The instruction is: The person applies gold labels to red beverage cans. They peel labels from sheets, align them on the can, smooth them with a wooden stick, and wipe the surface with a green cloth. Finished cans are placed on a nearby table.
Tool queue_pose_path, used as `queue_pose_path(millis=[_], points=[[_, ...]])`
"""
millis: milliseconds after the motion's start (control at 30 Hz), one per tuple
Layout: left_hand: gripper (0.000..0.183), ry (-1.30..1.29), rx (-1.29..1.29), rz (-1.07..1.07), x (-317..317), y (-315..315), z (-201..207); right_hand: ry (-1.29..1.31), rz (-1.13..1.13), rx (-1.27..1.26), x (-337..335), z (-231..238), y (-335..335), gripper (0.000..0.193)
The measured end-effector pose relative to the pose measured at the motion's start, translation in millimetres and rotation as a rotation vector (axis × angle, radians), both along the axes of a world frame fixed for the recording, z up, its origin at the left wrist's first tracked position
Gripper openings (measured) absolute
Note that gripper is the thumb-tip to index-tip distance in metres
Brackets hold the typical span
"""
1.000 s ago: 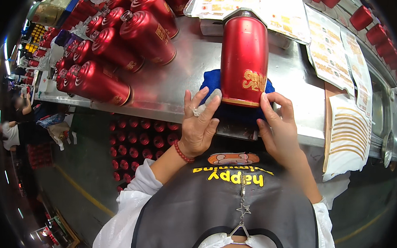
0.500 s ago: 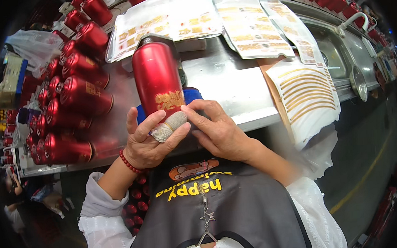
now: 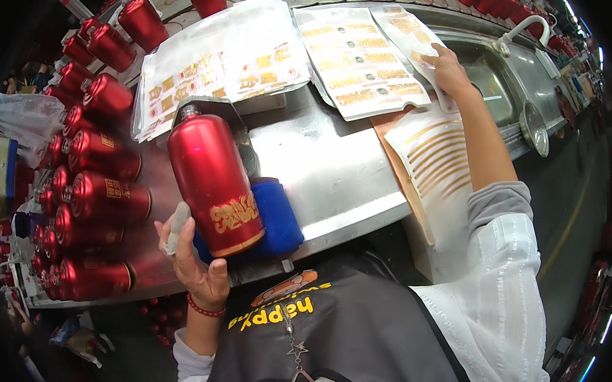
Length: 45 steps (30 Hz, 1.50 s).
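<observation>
A shiny red metal bottle with gold lettering near its base lies tilted on a dark holder and a blue padded support. Beside the bottle's lower left side is my left hand, fingers apart and holding nothing. A whitish cloth cover wraps one of its fingers. My right hand reaches far to the right, its bent fingertips on a narrow decal sheet. Anything pinched there is too small to make out.
Several red bottles lie stacked on the left. Sheets of gold decals cover the back of the metal table. A sheet with curved gold strips hangs over a brown board. At right are a sink and faucet.
Both hands have come off the bottle's base. My right hand has moved away to the decal sheet, while the left has dropped to the bottle's left side. The view has shifted.
</observation>
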<state>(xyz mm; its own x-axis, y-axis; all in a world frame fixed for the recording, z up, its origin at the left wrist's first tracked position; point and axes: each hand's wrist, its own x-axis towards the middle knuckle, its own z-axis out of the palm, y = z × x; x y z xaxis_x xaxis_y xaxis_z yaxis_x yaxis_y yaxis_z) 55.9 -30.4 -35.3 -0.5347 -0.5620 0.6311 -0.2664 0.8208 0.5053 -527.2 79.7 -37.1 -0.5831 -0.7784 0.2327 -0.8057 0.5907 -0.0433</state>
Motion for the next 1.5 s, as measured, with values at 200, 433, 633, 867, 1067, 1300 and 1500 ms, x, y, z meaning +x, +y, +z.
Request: queue_pose_path(millis=[200, 433, 633, 867, 1067, 1300, 1500], points=[[0.082, 0.005, 0.213, 0.122, 16.0, 4.4, -16.3, 0.083, -0.154, 0.42, -53.9, 25.8, -39.4, 0.031], [0.091, 0.09, 0.397, 0.076, 20.6, 6.4, -33.9, -0.034, -0.241, 0.485, -137.3, 15.0, -55.9, 0.038], [0.094, 0.175, 0.483, 0.052, 20.3, 7.8, -41.3, -0.19, -0.022, 0.463, -175.0, 33.8, -30.2, 0.033], [0.094, 0.187, 0.503, 0.013, 15.1, 7.4, -39.9, -0.227, 0.171, 0.042, -113.1, 72.8, -49.1, 0.022], [0.105, 0.088, 0.332, 0.041, 5.9, 0.0, -26.3, -0.281, 0.239, 0.014, -109.2, -12.7, -83.8, 0.023], [0.103, -0.218, 0.178, 0.026, 3.7, -11.8, -1.8, 0.159, 0.421, -0.024, -47.3, 8.7, -89.6, 0.014], [0.104, -0.244, -0.025, 0.087, -0.5, -10.1, 22.5, -0.196, 0.659, -0.177, 129.4, 105.9, -81.4, 0.015]])
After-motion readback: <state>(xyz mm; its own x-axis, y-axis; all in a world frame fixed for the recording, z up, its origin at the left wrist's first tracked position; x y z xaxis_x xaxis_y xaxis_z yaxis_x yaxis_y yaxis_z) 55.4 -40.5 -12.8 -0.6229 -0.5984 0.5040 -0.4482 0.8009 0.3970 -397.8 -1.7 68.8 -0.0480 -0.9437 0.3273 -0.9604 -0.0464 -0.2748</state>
